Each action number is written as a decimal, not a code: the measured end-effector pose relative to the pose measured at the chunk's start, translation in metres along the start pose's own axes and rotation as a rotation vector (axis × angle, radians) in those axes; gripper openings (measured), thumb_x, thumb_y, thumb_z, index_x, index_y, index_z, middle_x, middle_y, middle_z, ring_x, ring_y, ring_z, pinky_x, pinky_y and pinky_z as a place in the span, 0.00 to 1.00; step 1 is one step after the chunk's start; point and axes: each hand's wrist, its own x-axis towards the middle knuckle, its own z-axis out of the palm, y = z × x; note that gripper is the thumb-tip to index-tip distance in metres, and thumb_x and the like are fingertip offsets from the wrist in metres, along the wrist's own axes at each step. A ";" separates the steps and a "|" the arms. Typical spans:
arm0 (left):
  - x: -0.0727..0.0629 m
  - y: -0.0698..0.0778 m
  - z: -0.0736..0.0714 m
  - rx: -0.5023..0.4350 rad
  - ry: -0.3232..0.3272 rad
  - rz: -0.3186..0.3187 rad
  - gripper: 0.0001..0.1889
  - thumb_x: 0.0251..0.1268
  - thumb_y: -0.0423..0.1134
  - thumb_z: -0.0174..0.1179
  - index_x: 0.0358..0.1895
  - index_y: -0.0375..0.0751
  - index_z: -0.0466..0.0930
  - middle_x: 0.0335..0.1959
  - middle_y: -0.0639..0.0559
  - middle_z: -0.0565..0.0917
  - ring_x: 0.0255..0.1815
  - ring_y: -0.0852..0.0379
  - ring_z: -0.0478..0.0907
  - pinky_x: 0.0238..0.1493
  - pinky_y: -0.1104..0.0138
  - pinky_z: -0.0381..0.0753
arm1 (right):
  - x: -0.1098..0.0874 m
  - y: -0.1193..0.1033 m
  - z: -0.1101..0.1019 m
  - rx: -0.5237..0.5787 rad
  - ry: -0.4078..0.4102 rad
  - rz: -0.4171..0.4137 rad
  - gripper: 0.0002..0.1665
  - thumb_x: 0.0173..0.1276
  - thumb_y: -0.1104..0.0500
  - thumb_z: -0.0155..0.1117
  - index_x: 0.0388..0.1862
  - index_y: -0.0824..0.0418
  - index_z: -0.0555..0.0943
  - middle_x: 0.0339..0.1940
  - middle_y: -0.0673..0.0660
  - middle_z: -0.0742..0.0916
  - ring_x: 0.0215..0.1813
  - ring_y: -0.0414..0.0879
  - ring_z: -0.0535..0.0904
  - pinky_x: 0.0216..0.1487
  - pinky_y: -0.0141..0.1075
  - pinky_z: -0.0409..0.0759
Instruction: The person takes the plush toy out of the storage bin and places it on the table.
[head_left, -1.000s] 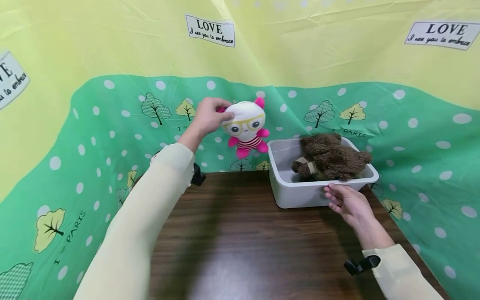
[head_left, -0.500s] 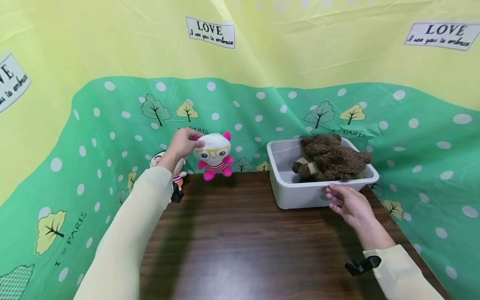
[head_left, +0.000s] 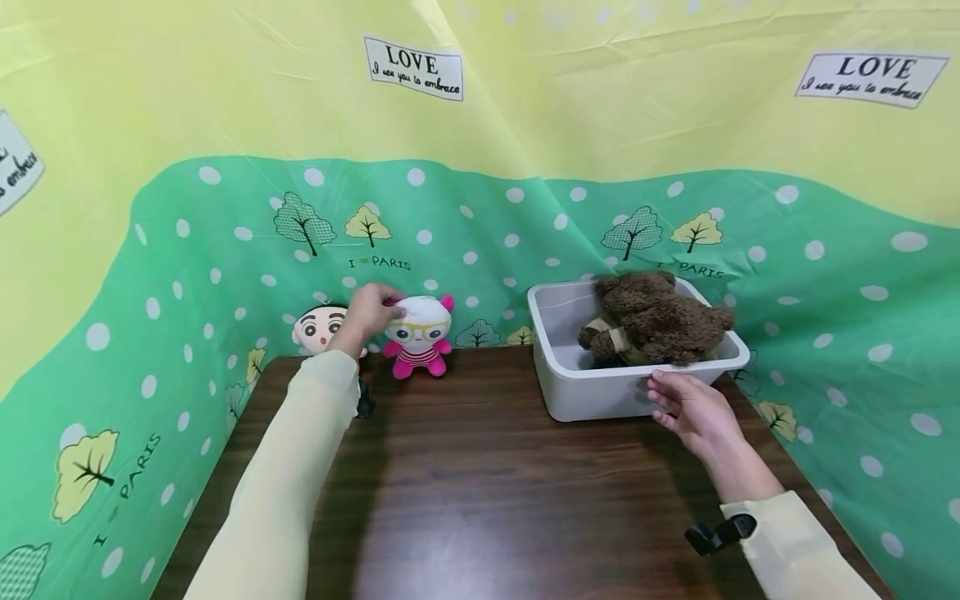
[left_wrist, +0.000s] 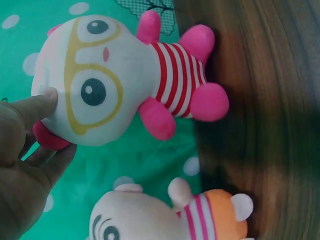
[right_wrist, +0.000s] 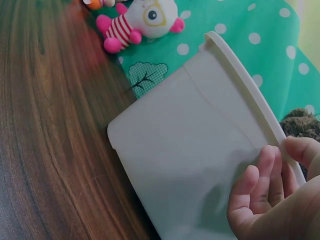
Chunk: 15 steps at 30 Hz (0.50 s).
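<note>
At the back of the table, my left hand (head_left: 368,312) pinches the head of a white and pink plush doll (head_left: 418,337) by its ear, thumb on the forehead. The doll has yellow glasses and a red-striped body; its feet are at the tabletop. Beside it on the left is a second plush doll (head_left: 318,327) with a round face, partly hidden by my left arm; its striped body and orange shorts show in the left wrist view. With thumb and fingers my right hand (head_left: 701,415) grips the front rim of a grey plastic bin (head_left: 600,396). A brown teddy bear (head_left: 663,321) lies in the bin.
Dark wooden table (head_left: 480,492) stretches toward me. A green and yellow cloth (head_left: 480,208) with dots and trees hangs behind it and along both sides. The bin stands at the back right, against the cloth.
My left hand has carried the white and pink doll left and down from in front of the cloth to the tabletop, beside the other doll. My right hand has stayed on the bin's rim.
</note>
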 end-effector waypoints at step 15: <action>0.005 0.006 0.024 0.198 0.198 -0.001 0.16 0.71 0.36 0.65 0.59 0.38 0.85 0.52 0.44 0.76 0.55 0.45 0.75 0.59 0.52 0.79 | 0.000 -0.002 0.000 0.007 0.005 0.010 0.03 0.74 0.52 0.68 0.39 0.48 0.85 0.34 0.44 0.89 0.37 0.37 0.84 0.38 0.35 0.83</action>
